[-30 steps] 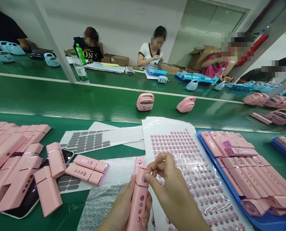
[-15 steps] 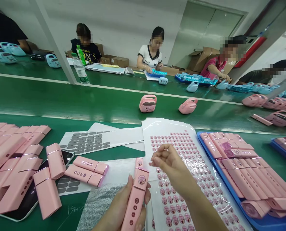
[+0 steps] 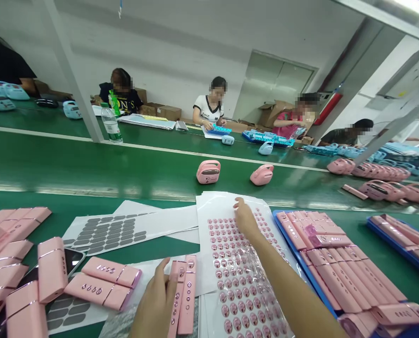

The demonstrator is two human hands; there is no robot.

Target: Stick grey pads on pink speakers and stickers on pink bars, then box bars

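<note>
From the head camera, we are judging the work as partly done. Our left hand (image 3: 156, 300) is resting with fingers loosely spread, thumb up, its fingertips touching the pink bar (image 3: 176, 300) at the near edge of the tabletop (image 3: 89, 164). A second pink bar (image 3: 189, 293) is lying right alongside it, touching. Both are showing a column of small round buttons, so we are taking these two as dressed. Our right hand (image 3: 244, 217) is reaching out over the far part of the sticker sheet (image 3: 237, 277), fingers drawn together and pressing down on the top rows; we cannot tell whether a sticker is pinched between them.

Plenty is waiting, in our judgement: the blue tray (image 3: 339, 267) on the right is holding rows of pink bars, and a loose pile of pink bars (image 3: 8, 249) is lying on the left.

On materials, the bars are looking like smooth, matt, hard plastic, long and squared off, with a thin shiny band near one end. The sticker sheet is glossy white, dotted with small round pink stickers, with crinkled clear film lying across its middle. A second sheet of grey oval pads (image 3: 107, 232) is lying flat beyond the left hand. Two rounded pink handled cases (image 3: 208, 171) are sitting on the green conveyor belt farther off, where other people are working.
</note>
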